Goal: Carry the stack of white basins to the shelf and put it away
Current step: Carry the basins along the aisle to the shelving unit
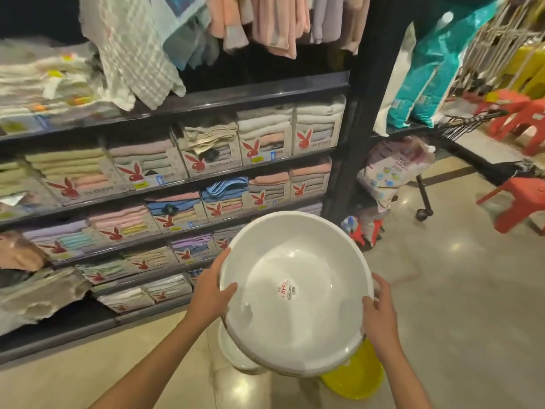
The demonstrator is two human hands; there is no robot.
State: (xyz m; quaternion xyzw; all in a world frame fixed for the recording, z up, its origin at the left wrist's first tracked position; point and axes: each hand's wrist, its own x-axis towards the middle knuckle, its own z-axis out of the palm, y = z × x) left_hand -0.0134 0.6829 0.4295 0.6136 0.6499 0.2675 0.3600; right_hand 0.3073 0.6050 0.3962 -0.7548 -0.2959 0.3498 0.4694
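I hold a stack of white basins [298, 261] in front of me, above the floor, tilted so the inside faces me. A small label sits in the bottom of the top basin. My left hand [213, 286] grips the left rim, thumb inside. On the right rim my right hand [380, 314] grips the same way. The dark shelf unit [206, 180] stands to the left, its levels filled with boxed folded towels.
More white basins [233, 354] and a yellow basin [356, 379] sit on the floor under the stack. Red plastic stools [517, 199] stand at the right. A wheeled rack with bagged goods [392, 172] is beside the shelf's end post. Towels hang overhead.
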